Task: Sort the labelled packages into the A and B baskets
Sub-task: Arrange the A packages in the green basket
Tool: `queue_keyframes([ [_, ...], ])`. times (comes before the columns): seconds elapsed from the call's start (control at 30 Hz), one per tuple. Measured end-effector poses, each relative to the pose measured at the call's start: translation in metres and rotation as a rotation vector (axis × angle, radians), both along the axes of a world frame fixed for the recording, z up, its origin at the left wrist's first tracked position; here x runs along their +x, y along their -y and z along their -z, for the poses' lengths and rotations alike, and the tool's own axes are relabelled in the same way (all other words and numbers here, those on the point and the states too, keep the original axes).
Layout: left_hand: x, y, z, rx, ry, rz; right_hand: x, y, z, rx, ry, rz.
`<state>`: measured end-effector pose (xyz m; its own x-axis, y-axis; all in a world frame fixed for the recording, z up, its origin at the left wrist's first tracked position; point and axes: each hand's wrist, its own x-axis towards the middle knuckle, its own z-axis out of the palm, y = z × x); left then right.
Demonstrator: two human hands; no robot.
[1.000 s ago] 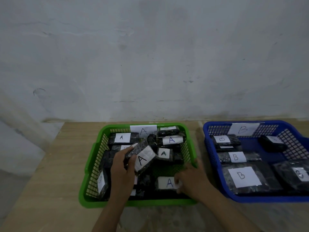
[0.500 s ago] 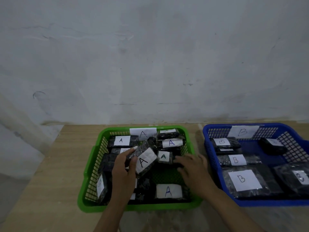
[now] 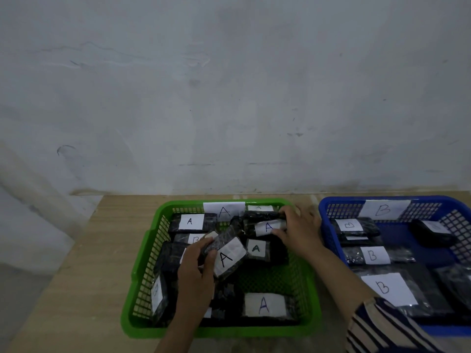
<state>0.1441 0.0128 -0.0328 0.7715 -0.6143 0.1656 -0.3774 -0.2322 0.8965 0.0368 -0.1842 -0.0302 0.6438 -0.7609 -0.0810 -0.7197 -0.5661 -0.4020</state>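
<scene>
The green basket (image 3: pixel 142 266), tagged A, holds several black packages with white labels. My left hand (image 3: pixel 196 266) grips a tilted package marked A (image 3: pixel 228 257) over the basket's middle. My right hand (image 3: pixel 297 230) closes on another A package (image 3: pixel 265 226) at the basket's far right corner. Partly hidden behind my left hand is a package marked B (image 3: pixel 195 238); another B-marked package (image 3: pixel 158 293) leans against the left wall. To the right, the blue basket (image 3: pixel 328 210), tagged B, contains several B packages (image 3: pixel 382 286).
Both baskets sit side by side on a wooden table (image 3: pixel 102 250) against a grey wall. The table's left edge drops off near the green basket. A striped sleeve (image 3: pixel 382 327) covers my right forearm.
My right hand left the front A package, moved to the far right corner of the green basket and took hold of an A package there. My left hand kept holding its package.
</scene>
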Motion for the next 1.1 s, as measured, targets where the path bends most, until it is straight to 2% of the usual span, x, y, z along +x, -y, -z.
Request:
queue_keyframes([
  [0.2,0.002,-0.001,-0.002,-0.007,0.001,-0.012,-0.002,0.001,0.002,-0.063,0.008,-0.05],
  [0.43,0.005,0.002,-0.007,-0.009,-0.005,-0.053,-0.014,0.007,-0.019,0.022,0.082,0.028],
  [0.57,0.002,-0.001,-0.009,-0.002,0.012,-0.106,-0.034,-0.012,-0.024,0.022,0.124,-0.061],
  [0.73,0.002,-0.007,-0.007,0.004,0.034,-0.122,-0.049,-0.047,-0.016,-0.027,0.01,-0.191],
  [0.9,0.0,-0.009,-0.009,0.006,0.044,-0.121,-0.045,-0.066,-0.005,-0.086,-0.107,-0.164],
  [1.1,-0.002,-0.009,-0.005,0.017,0.059,-0.124,-0.037,-0.068,-0.004,-0.125,-0.377,-0.248],
])
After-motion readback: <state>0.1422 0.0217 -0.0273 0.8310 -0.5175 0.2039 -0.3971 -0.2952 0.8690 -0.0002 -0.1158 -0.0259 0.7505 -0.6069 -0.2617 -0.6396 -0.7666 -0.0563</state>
